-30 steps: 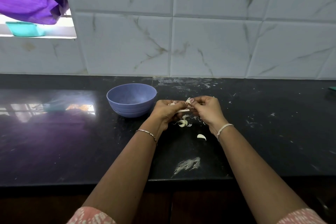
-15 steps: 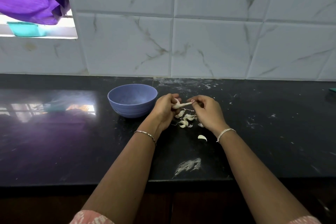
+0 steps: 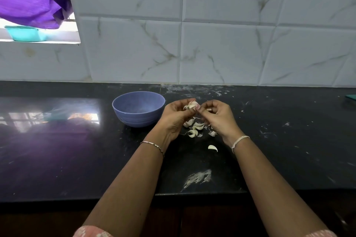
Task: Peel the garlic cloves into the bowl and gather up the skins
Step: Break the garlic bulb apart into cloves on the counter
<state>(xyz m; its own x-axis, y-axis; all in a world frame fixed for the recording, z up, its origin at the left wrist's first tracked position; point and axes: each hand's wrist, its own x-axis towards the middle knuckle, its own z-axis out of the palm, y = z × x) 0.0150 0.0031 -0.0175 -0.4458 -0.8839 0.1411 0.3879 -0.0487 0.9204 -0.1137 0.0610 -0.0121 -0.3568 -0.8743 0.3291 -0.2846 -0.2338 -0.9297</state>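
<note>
Clove (image 3: 191, 105) is pinched in the curled fingers of the left hand (image 3: 174, 119), just right of the bowl (image 3: 134, 119), while the right hand (image 3: 217, 116) pinches at its skin. Peeling looks to be the step in hand. Skins (image 3: 194, 128) lie under the hands on the table (image 3: 57, 159), with a loose clove (image 3: 212, 148) nearer. The next move calls for stripping the skin, then dropping the clove into the bowl.

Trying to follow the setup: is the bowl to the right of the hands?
No, the bowl stands left of the left hand, which holds garlic with the right hand.
</note>
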